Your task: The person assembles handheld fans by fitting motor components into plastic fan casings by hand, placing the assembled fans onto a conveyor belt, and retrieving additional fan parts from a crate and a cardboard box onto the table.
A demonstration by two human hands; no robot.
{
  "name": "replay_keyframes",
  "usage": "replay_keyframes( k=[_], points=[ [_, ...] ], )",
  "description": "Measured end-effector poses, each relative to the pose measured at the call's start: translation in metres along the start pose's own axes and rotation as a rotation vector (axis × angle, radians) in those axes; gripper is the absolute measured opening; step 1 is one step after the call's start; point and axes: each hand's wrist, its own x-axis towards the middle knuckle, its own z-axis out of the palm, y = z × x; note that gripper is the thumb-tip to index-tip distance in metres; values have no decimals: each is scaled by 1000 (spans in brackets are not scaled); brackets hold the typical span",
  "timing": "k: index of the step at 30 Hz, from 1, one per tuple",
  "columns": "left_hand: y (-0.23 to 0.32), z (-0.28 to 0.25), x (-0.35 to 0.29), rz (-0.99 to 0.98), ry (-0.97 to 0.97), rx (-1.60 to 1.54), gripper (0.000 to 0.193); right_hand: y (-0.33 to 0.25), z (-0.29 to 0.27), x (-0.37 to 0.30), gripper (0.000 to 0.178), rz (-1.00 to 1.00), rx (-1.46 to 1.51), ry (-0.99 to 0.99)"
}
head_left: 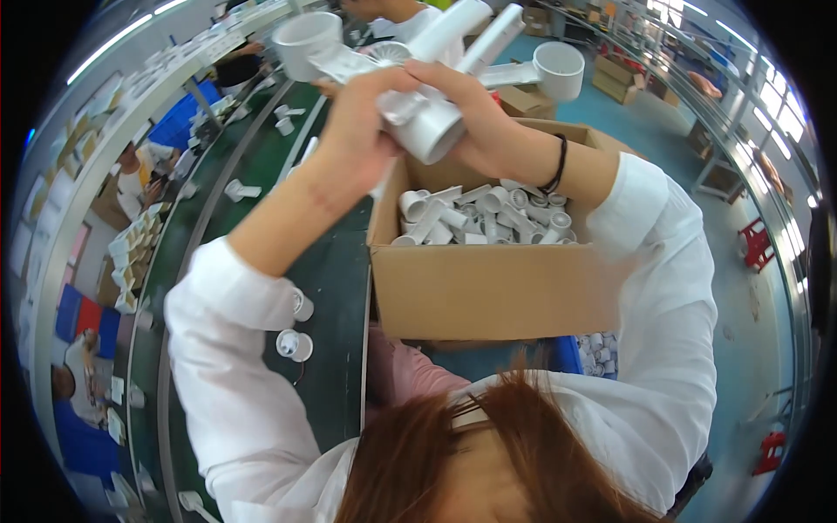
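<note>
Both of my hands are raised at the top, gripping a bunch of white plastic parts (pixel 425 126) between them. Round cups and long handles stick out of the bunch on either side. My left hand (pixel 362 118) is closed round it from the left, and my right hand (pixel 471 113) from the right, with the hands close together. Some fingers are hidden behind the parts. Below the hands stands an open cardboard box (pixel 497 292), with a heap of similar white parts (pixel 493 213) inside.
Along my left runs a green conveyor belt (pixel 331 392) carrying scattered white parts (pixel 294 345). People sit beyond it, and one person (pixel 397 22) is straight ahead. A blue crate (pixel 567 353) with small pieces lies under the box. Red stools (pixel 757 244) and a metal rack are on the right.
</note>
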Motion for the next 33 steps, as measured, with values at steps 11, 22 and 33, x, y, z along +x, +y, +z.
replay_keyframes(
  k=[11, 22, 33],
  points=[
    [48, -105, -87, 47, 450, 239, 37, 79, 121, 49, 48, 109, 193, -374],
    [54, -129, -99, 103, 574, 217, 38, 93, 144, 83, 49, 250, 177, -493],
    [69, -160, -238, 179, 870, 225, 34, 145, 251, 29, 44, 414, 227, -746]
  ],
)
